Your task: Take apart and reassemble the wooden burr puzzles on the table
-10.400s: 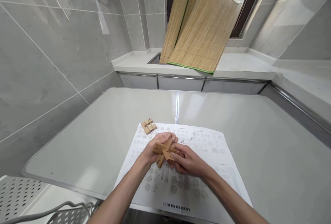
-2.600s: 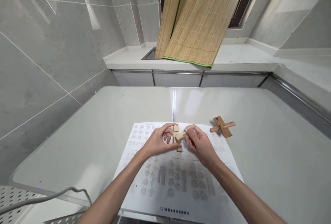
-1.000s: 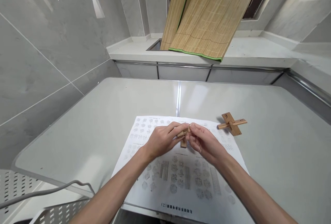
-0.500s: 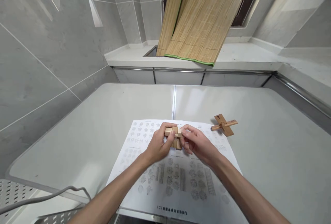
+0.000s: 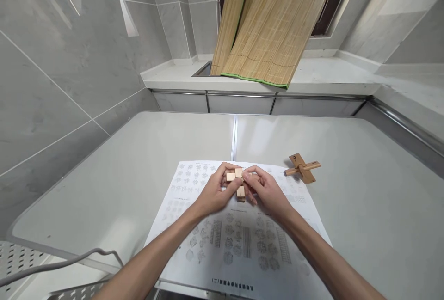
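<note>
Between both hands, above the printed sheet (image 5: 194,263), is a small wooden interlocking puzzle (image 5: 240,192) made of pale blocks, with several block ends facing me. My left hand (image 5: 222,186) grips its left side, the thumb pressed across the front. My right hand (image 5: 262,186) pinches its right side with thumb and forefinger, other fingers curled behind and below. The fingers hide part of the puzzle. Right of the hands, at the sheet's upper right edge, lies another wooden cross-shaped puzzle (image 5: 302,168) with a flat plate and a rod through it; a dark mark shows on the plate.
The sheet lies on a pale folding table (image 5: 138,161) with a centre seam. Behind it, a bamboo mat (image 5: 260,36) hangs over a white counter (image 5: 322,71). A grey cable (image 5: 69,260) runs at the lower left, beside a perforated white rack (image 5: 17,256).
The puzzle has turned in my hands, so its block ends now face me rather than a long bar across the top. Both hands stay in nearly the same place.
</note>
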Available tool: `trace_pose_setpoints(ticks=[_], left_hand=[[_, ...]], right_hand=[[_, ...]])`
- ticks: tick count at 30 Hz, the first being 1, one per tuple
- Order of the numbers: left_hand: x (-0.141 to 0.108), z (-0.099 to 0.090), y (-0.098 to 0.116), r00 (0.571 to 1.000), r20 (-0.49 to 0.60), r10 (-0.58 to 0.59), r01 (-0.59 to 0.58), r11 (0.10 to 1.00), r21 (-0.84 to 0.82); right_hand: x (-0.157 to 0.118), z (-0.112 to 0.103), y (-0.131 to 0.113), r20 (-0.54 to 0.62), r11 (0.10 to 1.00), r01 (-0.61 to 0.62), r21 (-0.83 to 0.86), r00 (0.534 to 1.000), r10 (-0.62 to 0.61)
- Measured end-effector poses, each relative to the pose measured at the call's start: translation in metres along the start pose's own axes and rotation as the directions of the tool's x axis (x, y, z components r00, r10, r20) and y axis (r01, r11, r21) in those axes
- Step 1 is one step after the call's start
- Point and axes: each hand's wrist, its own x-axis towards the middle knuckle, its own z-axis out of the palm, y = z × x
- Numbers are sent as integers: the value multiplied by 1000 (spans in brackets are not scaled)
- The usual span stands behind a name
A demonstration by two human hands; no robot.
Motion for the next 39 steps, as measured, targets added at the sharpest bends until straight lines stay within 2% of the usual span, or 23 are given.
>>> trace_pose_setpoints(ticks=[4, 7, 12, 15, 17, 19, 22, 25, 29, 33, 37, 39], left_hand=[[-2, 1, 3, 998, 58, -26, 26, 1000, 9], [-2, 3, 4, 999, 29, -36, 36, 999, -7], [3, 2, 3, 993, 38, -108, 114, 974, -197], [8, -4, 2, 990, -24, -142, 128, 945, -300], [11, -9, -1, 980, -110, -167, 123, 939, -322], [13, -13, -4, 964, -186, -190, 121, 936, -330], [15, -15, -12, 951, -244, -190, 99, 934, -343], [16, -15, -17, 952, -255, -167, 73, 937, -343], [15, -13, -17, 956, -256, -146, 57, 944, -325], [15, -12, -15, 959, -241, -151, 64, 940, -335], [14, -11, -14, 962, -233, -140, 54, 939, -340], [13, -9, -12, 966, -228, -120, 42, 947, -319]], right_hand=[[0, -1, 0, -52, 1000, 9, -13, 999, -10], [0, -1, 3, -67, 1000, 2, -9, 998, -3], [-1, 2, 1, -145, 1000, -1, -22, 989, -2], [-2, 3, -3, -225, 995, 12, -103, 974, -35], [-3, 2, -4, -254, 968, 35, -247, 962, -100], [-4, 0, -4, -217, 894, 68, -443, 959, -181], [-6, -4, -5, -21, 705, 185, -684, 962, -273], [-9, -10, -7, 154, 534, 282, -797, 950, -271], [-10, -14, -5, 236, 380, 306, -873, 946, -222], [-8, -13, 2, 241, 349, 318, -882, 939, -247], [-4, -16, 5, 163, 375, 298, -878, 922, -352], [-3, -19, 5, 119, 418, 284, -863, 918, -379]])
